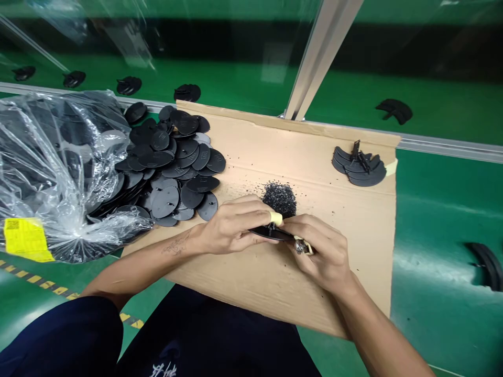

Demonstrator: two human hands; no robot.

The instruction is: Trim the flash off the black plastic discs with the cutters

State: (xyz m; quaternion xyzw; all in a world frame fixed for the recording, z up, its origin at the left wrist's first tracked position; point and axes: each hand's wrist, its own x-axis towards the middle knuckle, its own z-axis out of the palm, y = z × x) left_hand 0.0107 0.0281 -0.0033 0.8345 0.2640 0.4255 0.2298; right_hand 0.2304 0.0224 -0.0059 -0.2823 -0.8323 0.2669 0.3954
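My left hand [231,225] grips a black plastic disc [271,233] edge-on over a sheet of cardboard [353,235]. Tape covers one fingertip of that hand. My right hand [320,248] holds a small metal-tipped tool [303,246] against the disc's right edge. Just beyond my hands lies a small heap of black shavings [280,199]. A large pile of black discs [173,162] spills from a clear plastic bag [55,167] at the left.
A short stack of black discs [359,167] sits at the cardboard's far right corner. More black parts [395,110] lie on the green conveyor belt behind a metal rail [448,144]. A slanted metal post [318,52] rises at the back.
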